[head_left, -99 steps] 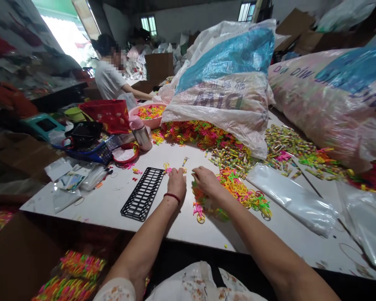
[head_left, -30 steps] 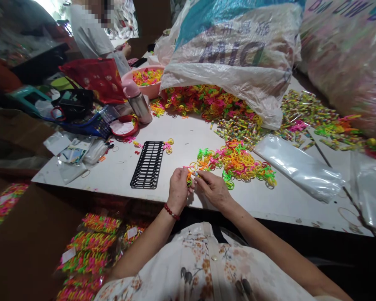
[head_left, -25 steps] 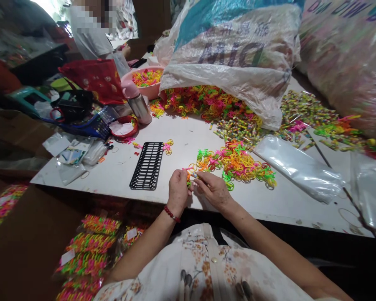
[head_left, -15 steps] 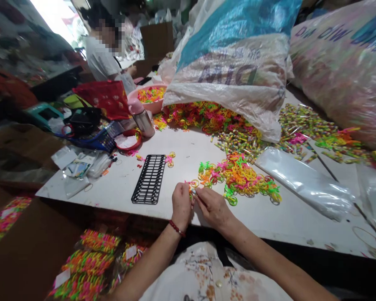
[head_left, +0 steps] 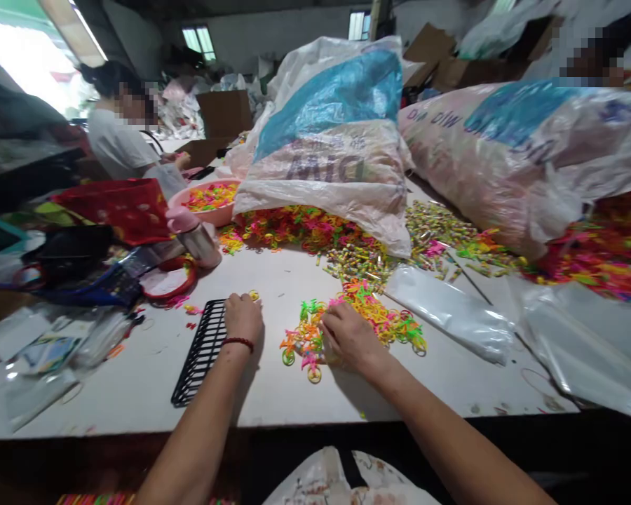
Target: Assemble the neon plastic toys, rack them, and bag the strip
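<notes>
The left hand, a dark red beaded bracelet at its wrist, was down at the upper right edge of the black rack, which lay slantwise on the white counter. Its fingers were curled and pointed away from the camera; whether they gripped anything could not be told. A small yellow ring showed just beyond them. The right hand was at the near left part of the heap of bright plastic pieces, its fingers bent and drawn close together, though it could not be told whether a piece was between them. Loose pink, green and orange pieces lay just left of that hand. Behind the heap, a large white and blue sack stood over more coloured pieces, and clear plastic bags lay to the right of the heap
</notes>
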A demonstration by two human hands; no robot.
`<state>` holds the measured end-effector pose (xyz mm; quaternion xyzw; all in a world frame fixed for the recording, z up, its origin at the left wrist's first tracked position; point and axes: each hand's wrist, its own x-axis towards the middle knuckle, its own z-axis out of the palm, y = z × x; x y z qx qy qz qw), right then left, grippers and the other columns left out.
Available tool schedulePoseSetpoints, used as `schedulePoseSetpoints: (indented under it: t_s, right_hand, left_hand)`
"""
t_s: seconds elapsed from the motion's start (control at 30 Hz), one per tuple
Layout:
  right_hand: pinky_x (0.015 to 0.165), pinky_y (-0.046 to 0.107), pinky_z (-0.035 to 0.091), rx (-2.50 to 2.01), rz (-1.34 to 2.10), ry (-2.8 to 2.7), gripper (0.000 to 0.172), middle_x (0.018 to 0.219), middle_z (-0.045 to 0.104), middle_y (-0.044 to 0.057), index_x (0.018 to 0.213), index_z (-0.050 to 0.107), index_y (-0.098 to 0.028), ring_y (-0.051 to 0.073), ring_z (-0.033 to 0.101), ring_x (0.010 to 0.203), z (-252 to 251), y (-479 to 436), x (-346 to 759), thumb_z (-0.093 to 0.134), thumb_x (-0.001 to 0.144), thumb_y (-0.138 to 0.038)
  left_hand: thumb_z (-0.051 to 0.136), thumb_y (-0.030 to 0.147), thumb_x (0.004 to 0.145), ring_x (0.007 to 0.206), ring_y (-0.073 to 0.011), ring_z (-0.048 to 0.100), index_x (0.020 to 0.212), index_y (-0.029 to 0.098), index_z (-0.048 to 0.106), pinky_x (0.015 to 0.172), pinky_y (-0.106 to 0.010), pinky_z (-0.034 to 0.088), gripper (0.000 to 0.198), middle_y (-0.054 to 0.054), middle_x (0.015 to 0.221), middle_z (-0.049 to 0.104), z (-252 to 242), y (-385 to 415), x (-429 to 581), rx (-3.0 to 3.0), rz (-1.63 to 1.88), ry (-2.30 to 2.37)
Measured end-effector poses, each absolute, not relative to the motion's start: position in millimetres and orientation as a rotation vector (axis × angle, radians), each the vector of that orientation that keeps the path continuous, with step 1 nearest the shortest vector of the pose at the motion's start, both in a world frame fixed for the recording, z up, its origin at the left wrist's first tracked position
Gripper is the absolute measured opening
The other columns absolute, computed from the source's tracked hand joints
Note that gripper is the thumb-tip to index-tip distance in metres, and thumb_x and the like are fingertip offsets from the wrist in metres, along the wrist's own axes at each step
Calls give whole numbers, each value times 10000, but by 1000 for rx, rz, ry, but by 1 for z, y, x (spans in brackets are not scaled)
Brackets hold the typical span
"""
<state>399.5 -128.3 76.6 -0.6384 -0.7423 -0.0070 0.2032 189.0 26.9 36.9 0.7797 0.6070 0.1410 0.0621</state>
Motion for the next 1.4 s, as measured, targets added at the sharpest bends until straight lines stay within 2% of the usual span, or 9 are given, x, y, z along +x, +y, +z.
schedulePoseSetpoints:
  t_s: [0.17, 0.37, 0.5, 0.7, 0.83, 1.03, 1.13, 1.27, 1.4]
  right_hand:
    - [800, 299, 445, -2314, -42, -2018, 285, 995, 681, 149, 943, 727, -146, 230, 600, 956, 97, -70, 468, 453, 960, -224]
    - [804, 292, 455, -2444, 113, -2051, 203, 965, 717, 214, 859, 758, -69, 268, 648, 930, 85, -9, 485, 685, 805, -250]
    - [773, 288, 455, -2490, 201, -2041, 184, 880, 728, 217, 812, 754, -43, 288, 664, 896, 77, 3, 478, 778, 658, -141]
    - [785, 289, 431, -2399, 144, -2032, 362, 1043, 701, 213, 1126, 652, -57, 271, 640, 959, 78, -3, 466, 662, 777, -152]
    - [832, 300, 408, -2262, 31, -1997, 389, 1130, 662, 183, 1266, 545, -104, 260, 591, 1027, 78, -16, 448, 512, 881, -148]
    - [843, 287, 398, -2240, 107, -2063, 263, 1133, 650, 165, 1068, 683, -123, 255, 573, 1049, 71, -25, 447, 484, 907, -180]
    - [826, 282, 408, -2284, 124, -2053, 317, 1086, 673, 158, 1032, 704, -131, 239, 598, 1010, 72, -20, 450, 440, 961, -292]
    - [826, 283, 426, -2282, 189, -2078, 365, 1054, 692, 174, 1023, 713, -119, 247, 610, 1004, 72, -8, 431, 491, 947, -398]
    - [857, 287, 431, -2247, 269, -2046, 262, 1106, 670, 215, 1063, 685, -72, 269, 602, 1049, 72, -2, 402, 590, 876, -229]
  left_hand:
    - [439, 258, 863, 1031, -344, 484, 1038, 105, 587, 866, -434, 370, 275, -212, 1057, 551, 20, 53, 187, 2470, 296, 1930]
    - [506, 254, 827, 1064, -329, 479, 1141, 144, 547, 908, -429, 370, 335, -171, 1099, 559, 21, 51, 181, 2495, 330, 1768]
    - [595, 242, 749, 1011, -258, 504, 952, 175, 570, 921, -377, 387, 216, -99, 999, 571, 21, 53, 162, 2291, 507, 1646]
    - [666, 200, 663, 724, -121, 512, 836, 198, 518, 703, -244, 407, 228, 28, 774, 549, 39, 44, 145, 1457, 1199, 1519]
    - [676, 254, 674, 595, -78, 497, 766, 179, 489, 589, -210, 396, 221, 43, 686, 527, 57, 25, 156, 991, 1310, 1220]
    - [666, 169, 697, 537, -82, 531, 722, 144, 518, 531, -208, 444, 152, 8, 619, 558, 58, -22, 170, 548, 1006, 940]
    - [670, 175, 743, 550, -87, 551, 770, 128, 550, 538, -206, 464, 131, -6, 630, 578, 49, -40, 176, 478, 966, 891]
    - [737, 345, 749, 499, -75, 516, 718, 161, 494, 495, -196, 436, 307, 29, 589, 544, 41, -56, 193, 591, 1090, 946]
    - [715, 533, 730, 440, -50, 423, 680, 181, 443, 435, -183, 365, 447, 72, 552, 456, 40, -67, 206, 761, 1177, 1020]
